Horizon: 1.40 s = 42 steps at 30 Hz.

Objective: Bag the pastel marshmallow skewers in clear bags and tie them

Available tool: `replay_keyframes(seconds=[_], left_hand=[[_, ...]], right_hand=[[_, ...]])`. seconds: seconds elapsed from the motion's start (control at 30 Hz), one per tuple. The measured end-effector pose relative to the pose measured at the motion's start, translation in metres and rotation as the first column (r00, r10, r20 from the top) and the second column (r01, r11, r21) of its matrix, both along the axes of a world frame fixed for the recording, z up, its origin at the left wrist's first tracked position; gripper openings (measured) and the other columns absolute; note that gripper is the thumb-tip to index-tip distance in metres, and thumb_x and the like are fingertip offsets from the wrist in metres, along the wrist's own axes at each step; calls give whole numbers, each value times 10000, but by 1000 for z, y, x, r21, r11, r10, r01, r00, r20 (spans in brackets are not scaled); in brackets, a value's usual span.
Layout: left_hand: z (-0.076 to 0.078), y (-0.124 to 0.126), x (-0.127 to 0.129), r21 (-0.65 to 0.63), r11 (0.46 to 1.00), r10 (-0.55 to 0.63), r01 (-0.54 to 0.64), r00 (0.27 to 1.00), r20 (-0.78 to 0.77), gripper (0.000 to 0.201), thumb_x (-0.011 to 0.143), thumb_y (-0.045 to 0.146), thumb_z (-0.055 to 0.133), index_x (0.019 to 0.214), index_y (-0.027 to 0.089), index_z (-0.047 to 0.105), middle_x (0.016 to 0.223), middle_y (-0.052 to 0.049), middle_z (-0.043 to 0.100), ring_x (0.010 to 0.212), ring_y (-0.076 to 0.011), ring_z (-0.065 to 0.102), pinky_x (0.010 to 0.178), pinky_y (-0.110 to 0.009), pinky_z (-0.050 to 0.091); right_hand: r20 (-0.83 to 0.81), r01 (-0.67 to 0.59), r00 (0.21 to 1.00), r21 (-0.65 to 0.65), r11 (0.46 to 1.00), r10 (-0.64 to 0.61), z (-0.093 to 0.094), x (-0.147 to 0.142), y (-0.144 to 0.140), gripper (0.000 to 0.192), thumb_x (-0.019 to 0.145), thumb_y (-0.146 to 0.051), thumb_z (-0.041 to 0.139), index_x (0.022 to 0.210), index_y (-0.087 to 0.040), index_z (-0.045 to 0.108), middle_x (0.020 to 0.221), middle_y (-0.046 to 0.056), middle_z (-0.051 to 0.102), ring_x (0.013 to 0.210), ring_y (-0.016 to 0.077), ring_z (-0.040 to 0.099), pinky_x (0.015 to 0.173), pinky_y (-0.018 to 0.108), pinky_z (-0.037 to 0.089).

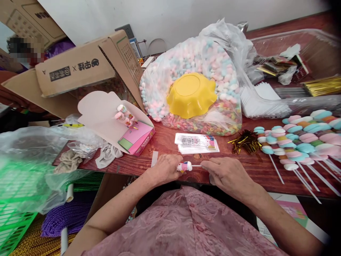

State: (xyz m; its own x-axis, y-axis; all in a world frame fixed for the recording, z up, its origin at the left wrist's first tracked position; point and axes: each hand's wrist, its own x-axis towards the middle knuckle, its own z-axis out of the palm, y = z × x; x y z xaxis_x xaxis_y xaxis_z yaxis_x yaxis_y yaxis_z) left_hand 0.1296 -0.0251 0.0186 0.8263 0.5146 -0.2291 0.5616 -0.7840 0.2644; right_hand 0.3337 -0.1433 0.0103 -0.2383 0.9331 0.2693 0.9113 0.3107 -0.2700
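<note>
A: Candy (184,166), lower centre of frame, pinched in our left hand (165,170); our right hand (226,173) pinches its stick (196,165).
B: Light, soft, squashable, we'd say. Grip the stiff stick.

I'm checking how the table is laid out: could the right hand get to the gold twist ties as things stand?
Probably yes. The right hand pinches a stick, and the gold twist ties lie just beyond it on bare table, nothing between.

Bare table strip (165,142) lies open between pink box (137,138), cards (197,144) and marshmallow bag (186,53).
</note>
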Motion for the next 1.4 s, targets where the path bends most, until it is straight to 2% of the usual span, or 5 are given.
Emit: replay_keyframes(seconds=[0.33,0.67,0.97,1.27,1.4], left_hand=[[4,-4,5,-60,995,-81,77,994,-73,168,840,334,608,911,182,602,868,-67,689,857,-257,660,676,-306,431],[29,3,10,-366,900,-252,237,968,6,232,745,346,746,818,197,584,770,17,648,678,-157,604,586,-247,372],[32,9,11,-418,886,-212,200,977,17,297,735,408,759,814,187,576,786,1,657,699,-163,608,596,-248,379],[28,-3,19,-274,956,-118,102,992,-44,296,752,438,732,768,183,580,709,-11,629,673,-182,600,534,-267,304],[26,0,12,-228,973,-35,31,999,-11,294,766,440,720,821,186,584,779,-12,654,720,-181,610,575,-257,329]], right_hand=[[-15,-123,992,70,990,124,4,10,7,245,804,-24,423,835,-172,616,646,-1,587,582,122,482,574,281,256],[46,-331,943,171,928,328,11,34,9,243,950,-99,371,977,-156,605,802,46,591,731,161,500,682,297,399],[31,-322,946,207,924,323,2,41,0,273,913,-40,353,965,-154,595,816,55,601,702,158,473,679,308,402],[65,-222,975,202,954,213,2,-9,-9,258,847,-19,372,856,-160,588,737,38,566,658,167,462,610,303,335],[4,-109,994,212,971,111,3,-6,-7,270,795,19,383,807,-166,579,707,28,563,641,160,470,600,294,312]])
